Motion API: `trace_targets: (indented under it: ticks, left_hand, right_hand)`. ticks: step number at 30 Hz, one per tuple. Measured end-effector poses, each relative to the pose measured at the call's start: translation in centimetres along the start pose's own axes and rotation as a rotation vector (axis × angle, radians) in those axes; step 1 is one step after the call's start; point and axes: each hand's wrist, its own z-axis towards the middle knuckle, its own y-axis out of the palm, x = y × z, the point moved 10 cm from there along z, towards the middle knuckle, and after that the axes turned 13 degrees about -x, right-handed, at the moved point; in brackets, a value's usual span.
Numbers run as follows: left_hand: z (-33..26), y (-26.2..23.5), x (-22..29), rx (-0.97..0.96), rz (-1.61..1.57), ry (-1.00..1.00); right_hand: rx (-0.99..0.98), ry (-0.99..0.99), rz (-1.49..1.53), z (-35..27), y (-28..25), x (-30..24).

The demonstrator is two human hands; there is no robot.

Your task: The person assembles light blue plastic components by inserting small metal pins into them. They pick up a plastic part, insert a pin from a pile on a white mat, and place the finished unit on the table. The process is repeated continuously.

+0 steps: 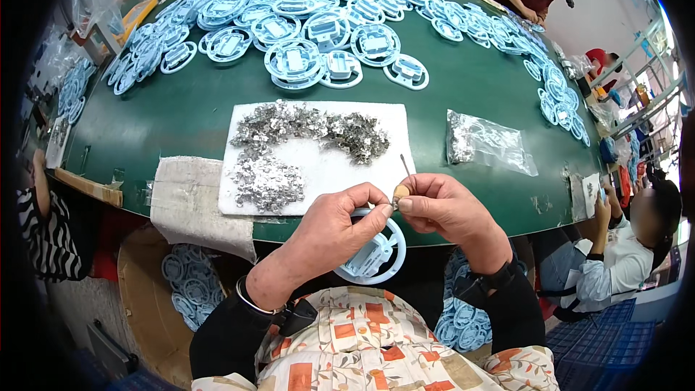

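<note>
Left hand (333, 221) clamped the pale-blue plastic wheel-shaped part (371, 259) near the torso; right hand (450, 206) pinched a tan-handled thin metal tool (400, 191). Off-angle pressure could've slipped it into the left hand.

You wear a cream patterned top (329, 351), printed with orange-red squares, tan blocks and leafy sprigs; short sleeve (525, 369) on your right in the same print. Black sleeves underneath: left sleeve (224, 344), right sleeve (517, 315), plain, dark, ending near your wrists. Thin silver-toned bangle (255, 303) at your left wrist, plus a black wrist piece (297, 317). Black strap (498, 277) round your right wrist. Your left grip (337, 217) and right grip (449, 206): both bare.
</note>
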Motion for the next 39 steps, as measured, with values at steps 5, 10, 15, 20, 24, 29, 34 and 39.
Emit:
trace_targets:
  ticks: [5, 10, 15, 20, 24, 29, 34, 39]
  left_hand:
    - [0.2, -1.2, -0.2, 0.071, 0.086, -0.025]
    - [0.4, -2.8, -1.6, 0.158, 0.131, -0.089]
    - [0.8, -3.2, -2.3, 0.206, 0.149, -0.091]
    - [0.9, -3.4, -2.6, 0.214, 0.170, -0.108]
    - [0.8, -3.6, -2.3, 0.224, 0.217, -0.131]
    - [0.9, -3.4, -2.5, 0.225, 0.206, -0.090]
    - [0.8, -3.4, -2.4, 0.211, 0.212, -0.120]
    - [0.8, -3.3, -3.0, 0.192, 0.117, -0.118]
  right_hand:
    - [0.159, -0.115, -0.234, -0.4, -0.5, -1.3]
    - [0.269, -0.231, -0.669, -1.1, 0.8, -2.3]
    - [0.332, -0.357, -0.873, -0.4, 1.6, -2.2]
    - [0.345, -0.454, -1.194, -0.3, 3.2, -3.1]
    - [0.346, -0.384, -1.236, -0.3, 3.8, -3.8]
    - [0.414, -0.368, -1.099, -0.9, 2.8, -3.7]
    - [0.408, -0.267, -0.978, -0.2, 2.1, -2.2]
    - [0.503, -0.308, -0.960, -1.2, 1.4, -3.2]
